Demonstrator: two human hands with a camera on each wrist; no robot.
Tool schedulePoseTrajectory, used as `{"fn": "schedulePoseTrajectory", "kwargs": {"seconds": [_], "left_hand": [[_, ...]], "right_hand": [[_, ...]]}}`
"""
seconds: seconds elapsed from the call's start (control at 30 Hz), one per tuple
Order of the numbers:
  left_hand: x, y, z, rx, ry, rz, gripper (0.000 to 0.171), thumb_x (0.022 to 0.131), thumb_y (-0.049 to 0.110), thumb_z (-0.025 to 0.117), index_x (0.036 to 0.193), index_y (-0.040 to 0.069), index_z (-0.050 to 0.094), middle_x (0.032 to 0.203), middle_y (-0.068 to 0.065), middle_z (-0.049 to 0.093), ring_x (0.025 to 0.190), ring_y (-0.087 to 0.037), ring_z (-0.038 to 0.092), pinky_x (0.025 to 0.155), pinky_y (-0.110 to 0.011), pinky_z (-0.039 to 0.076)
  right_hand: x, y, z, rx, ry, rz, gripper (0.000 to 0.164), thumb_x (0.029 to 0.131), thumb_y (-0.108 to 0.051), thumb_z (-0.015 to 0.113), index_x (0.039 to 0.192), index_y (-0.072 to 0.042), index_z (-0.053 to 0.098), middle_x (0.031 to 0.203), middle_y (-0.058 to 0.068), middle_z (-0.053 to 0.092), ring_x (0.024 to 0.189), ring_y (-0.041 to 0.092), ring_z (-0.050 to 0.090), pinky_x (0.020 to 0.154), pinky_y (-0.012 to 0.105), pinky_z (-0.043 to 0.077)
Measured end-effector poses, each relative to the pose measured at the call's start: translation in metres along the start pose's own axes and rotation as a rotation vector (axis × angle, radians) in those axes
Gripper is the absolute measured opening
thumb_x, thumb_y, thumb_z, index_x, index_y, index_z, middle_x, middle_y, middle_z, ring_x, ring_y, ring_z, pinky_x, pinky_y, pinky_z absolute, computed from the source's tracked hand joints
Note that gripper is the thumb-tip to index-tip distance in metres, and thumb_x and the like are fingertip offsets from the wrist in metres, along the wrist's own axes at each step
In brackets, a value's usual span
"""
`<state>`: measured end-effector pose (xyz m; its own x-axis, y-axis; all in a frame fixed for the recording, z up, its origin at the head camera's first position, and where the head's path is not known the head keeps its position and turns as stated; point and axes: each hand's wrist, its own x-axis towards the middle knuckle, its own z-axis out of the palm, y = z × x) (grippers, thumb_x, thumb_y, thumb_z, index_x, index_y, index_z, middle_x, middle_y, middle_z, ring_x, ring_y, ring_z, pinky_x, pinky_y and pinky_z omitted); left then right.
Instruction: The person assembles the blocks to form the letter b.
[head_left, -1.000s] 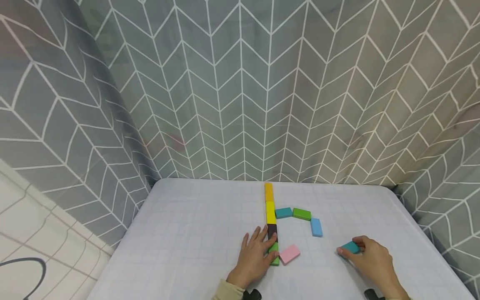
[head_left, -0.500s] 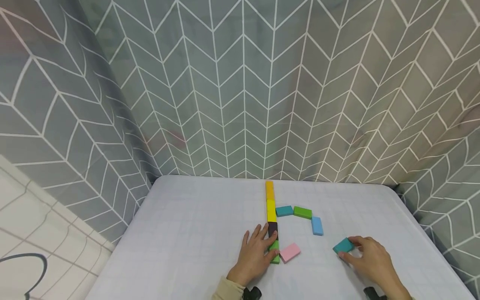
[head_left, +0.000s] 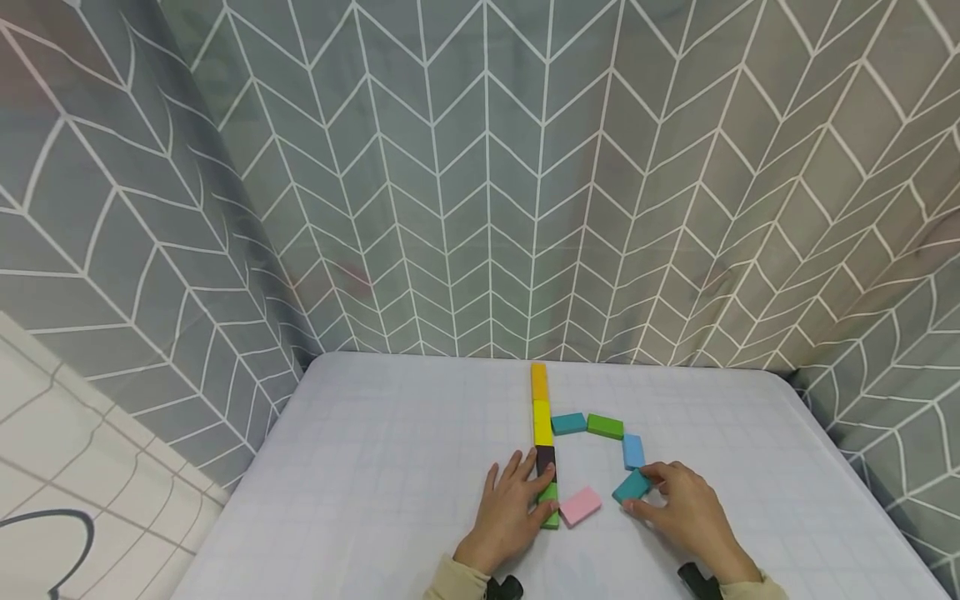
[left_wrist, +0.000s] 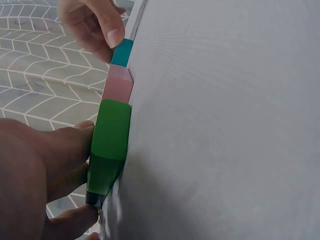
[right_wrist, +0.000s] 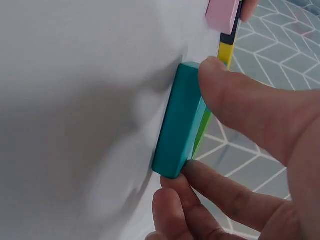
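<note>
My right hand [head_left: 693, 512] pinches a teal block [head_left: 632, 486] by its ends between thumb and fingers, just below the light blue block [head_left: 633, 452]. The right wrist view shows that teal block [right_wrist: 179, 122] very low over the white surface or on it; I cannot tell which. With fingers spread and fairly straight, my left hand [head_left: 506, 512] rests along a column of blocks, touching the black block [head_left: 546, 455] and the green block [head_left: 551, 522] at its near end. A pink block [head_left: 581, 507] lies slantwise right beside that green one.
Farther up the column lie a yellow block [head_left: 542, 422] and an orange-yellow block [head_left: 538, 382]. A second teal block [head_left: 568, 424] and another green block [head_left: 604, 427] curve rightward from it. The white table [head_left: 390, 450] ends at a patterned grey curtain [head_left: 480, 208].
My right hand has carried the teal block leftward, from out on the right to beside the light blue block, turning it slightly. The left hand stays where it was.
</note>
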<state>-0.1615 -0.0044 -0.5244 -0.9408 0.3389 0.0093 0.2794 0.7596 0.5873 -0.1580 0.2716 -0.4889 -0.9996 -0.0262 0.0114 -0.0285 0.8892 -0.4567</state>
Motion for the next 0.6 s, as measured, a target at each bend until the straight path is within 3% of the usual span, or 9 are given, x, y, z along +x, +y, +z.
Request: {"fn": "schedulePoseTrajectory", "kwargs": {"seconds": [0.6], "left_hand": [[0.001, 0.0, 0.002, -0.002, -0.005, -0.021, 0.053, 0.1, 0.038, 0.073, 0.15, 0.026, 0.062, 0.169, -0.008, 0.043, 0.159, -0.038, 0.035, 0.125, -0.073, 0.023]], "right_hand": [[0.005, -0.019, 0.009, -0.005, -0.012, -0.079, 0.058, 0.071, -0.036, 0.1, 0.113, -0.003, 0.077, 0.096, 0.001, 0.071, 0.087, 0.016, 0.067, 0.074, 0.039, 0.059]]}}
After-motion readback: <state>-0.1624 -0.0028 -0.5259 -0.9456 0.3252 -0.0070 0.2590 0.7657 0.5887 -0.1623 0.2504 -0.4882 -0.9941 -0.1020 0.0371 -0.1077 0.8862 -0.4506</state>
